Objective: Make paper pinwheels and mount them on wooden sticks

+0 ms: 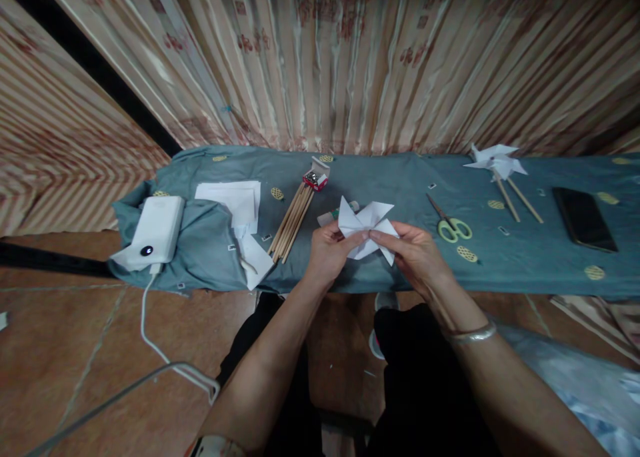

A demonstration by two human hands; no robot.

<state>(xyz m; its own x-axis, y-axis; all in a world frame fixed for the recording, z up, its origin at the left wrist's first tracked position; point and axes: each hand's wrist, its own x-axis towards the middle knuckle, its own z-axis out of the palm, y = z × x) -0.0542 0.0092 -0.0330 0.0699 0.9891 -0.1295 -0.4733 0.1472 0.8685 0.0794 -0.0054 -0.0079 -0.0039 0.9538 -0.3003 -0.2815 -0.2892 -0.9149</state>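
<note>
A white folded paper pinwheel [367, 222] is held up over the near edge of the cloth-covered table. My left hand [331, 249] grips its left side, with the thumb near the centre. On the other side my right hand [414, 249] pinches it, the thumb also pressed close to the middle. Partly hidden behind the paper lies a white and green tube-like item [330, 217]. Left of my hands are several thin wooden sticks [291, 225] and a small open red box [316, 177] with shiny metal pieces in it. Green-handled scissors [453, 227] lie to the right.
White paper sheets [235, 193] and scraps [255, 260] lie at the left, near a white power bank [157, 227] with a cable. Pinwheels on sticks [499, 162] and a black phone [585, 218] rest at the right. A pleated curtain [340, 63] hangs behind the table.
</note>
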